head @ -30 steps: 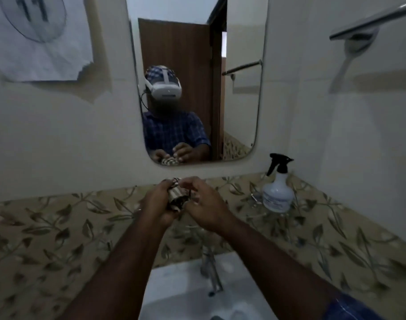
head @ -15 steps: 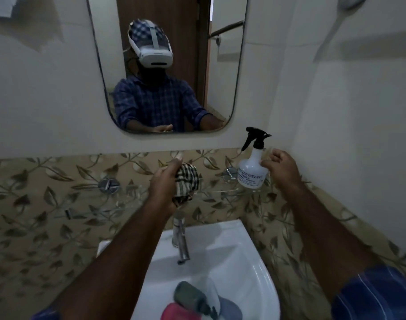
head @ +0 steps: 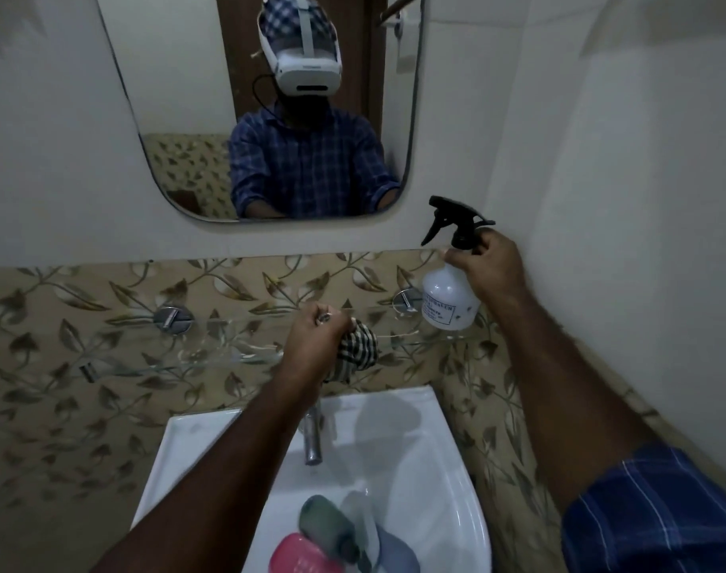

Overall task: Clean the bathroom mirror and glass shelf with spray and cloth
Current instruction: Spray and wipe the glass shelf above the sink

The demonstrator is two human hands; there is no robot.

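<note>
My left hand (head: 313,345) grips a bunched checked cloth (head: 356,357) just above the middle of the clear glass shelf (head: 212,353). My right hand (head: 487,266) is closed around the neck of a white spray bottle (head: 446,299) with a black trigger head; the bottle's base sits at or just above the shelf's right end. The rounded mirror (head: 196,117) hangs on the wall above and reflects a person in a blue checked shirt with a headset.
A white washbasin (head: 427,448) with a chrome tap (head: 312,442) sits below the shelf. Inside the basin lie a pink item (head: 299,556), a grey-green bottle (head: 328,527) and a blue-grey item (head: 394,547). The side wall (head: 621,200) is close on the right.
My hands separated from the cloth they held together. The right hand reached right and closed on the spray bottle; the left keeps the cloth, now lower over the shelf. The view tilted down.
</note>
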